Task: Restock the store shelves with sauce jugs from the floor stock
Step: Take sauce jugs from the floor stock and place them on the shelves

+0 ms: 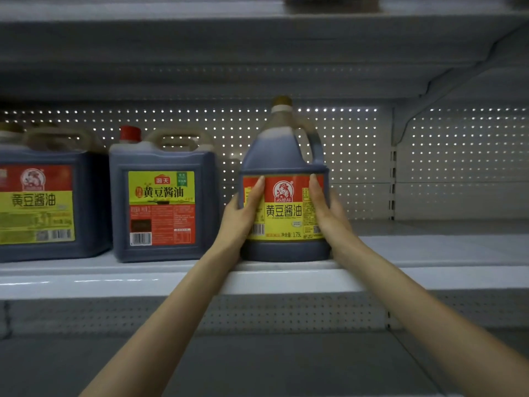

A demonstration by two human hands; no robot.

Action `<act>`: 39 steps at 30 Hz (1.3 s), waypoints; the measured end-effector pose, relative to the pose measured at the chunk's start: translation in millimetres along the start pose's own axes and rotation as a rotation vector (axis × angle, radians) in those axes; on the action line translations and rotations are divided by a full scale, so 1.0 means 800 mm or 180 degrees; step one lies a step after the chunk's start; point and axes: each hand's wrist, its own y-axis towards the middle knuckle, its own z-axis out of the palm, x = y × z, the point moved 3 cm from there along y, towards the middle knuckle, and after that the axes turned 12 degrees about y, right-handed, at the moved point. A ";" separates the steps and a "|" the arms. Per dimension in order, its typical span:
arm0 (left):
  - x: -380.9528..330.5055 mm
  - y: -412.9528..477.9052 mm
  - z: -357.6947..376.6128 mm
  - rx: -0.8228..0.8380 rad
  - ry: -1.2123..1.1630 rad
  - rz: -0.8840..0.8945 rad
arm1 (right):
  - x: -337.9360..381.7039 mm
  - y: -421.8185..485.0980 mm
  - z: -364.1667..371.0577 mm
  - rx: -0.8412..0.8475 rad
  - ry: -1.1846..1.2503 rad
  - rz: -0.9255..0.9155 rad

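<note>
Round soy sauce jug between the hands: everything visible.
The round soy sauce jug is translucent plastic holding dark liquid, with brownish cap, white collar and loop handle at right. Its red and yellow label, marked 1.75L, faces the camera. It stands upright at the front of the white shelf, apart from the red-capped square jug to its left. The left hand and right hand press straight fingers on the label's sides.

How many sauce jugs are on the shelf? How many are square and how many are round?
Square jugs: 2, the cut-off jug at the left edge and the red-capped jug.
Round jugs: 1, the round jug between the left hand and the right hand.
Total: 3 jugs on the shelf.
</note>
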 end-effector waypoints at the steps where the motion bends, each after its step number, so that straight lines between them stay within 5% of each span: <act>1: 0.001 -0.001 0.000 -0.0006 0.0049 0.0037 | -0.002 0.002 -0.001 0.0040 -0.0015 0.0029; 8: -0.008 -0.018 0.000 -0.0326 0.0336 0.0428 | 0.000 -0.005 -0.006 0.0186 -0.0194 -0.0049; 12: -0.021 -0.021 0.002 -0.0412 0.0613 0.0745 | -0.009 -0.019 -0.009 0.0342 -0.1050 -0.0288; 26: -0.018 0.000 0.005 -0.0620 0.0693 0.0537 | -0.022 0.007 0.004 0.0526 -0.1499 -0.0013; 35: -0.018 -0.009 0.014 -0.1097 0.1455 0.0504 | -0.032 0.012 0.017 0.0432 -0.1491 0.0053; 39: -0.018 -0.032 0.020 -0.1002 0.1910 0.0610 | -0.024 -0.002 0.004 0.0610 -0.2211 -0.0049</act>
